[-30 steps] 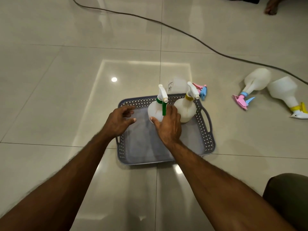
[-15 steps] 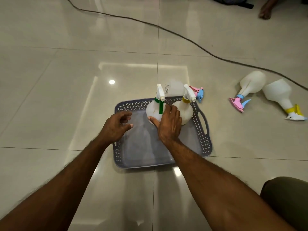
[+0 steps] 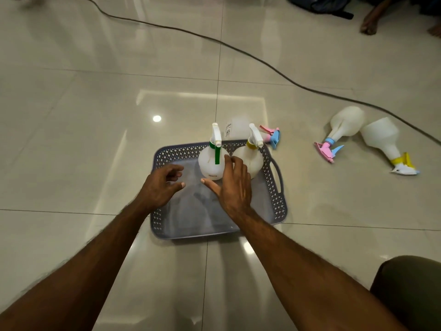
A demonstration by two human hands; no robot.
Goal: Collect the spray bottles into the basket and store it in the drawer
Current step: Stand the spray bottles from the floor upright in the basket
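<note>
A grey perforated basket point(image 3: 274, 199) sits on the tiled floor. Two white spray bottles stand upright at its far side: a green-trigger bottle point(image 3: 211, 161) and a yellow-collared bottle point(image 3: 250, 156). My right hand point(image 3: 232, 187) hovers just in front of them with fingers spread, holding nothing. My left hand point(image 3: 160, 187) hangs over the basket's left part, fingers loosely curled, empty. Behind the basket lies a bottle with a pink and blue head point(image 3: 241, 129). To the right lie a pink-headed bottle point(image 3: 343, 126) and a yellow-headed bottle point(image 3: 384, 139).
A black cable point(image 3: 238, 50) runs across the floor behind the basket from upper left to right. Another person's foot point(image 3: 372, 22) shows at the top right. A dark olive shape, perhaps my knee point(image 3: 408, 290), fills the bottom right corner.
My right hand has let go of the green-trigger bottle and drawn back a little, fingers spreading. My left hand stays hovering over the basket. The view has tilted slightly.
</note>
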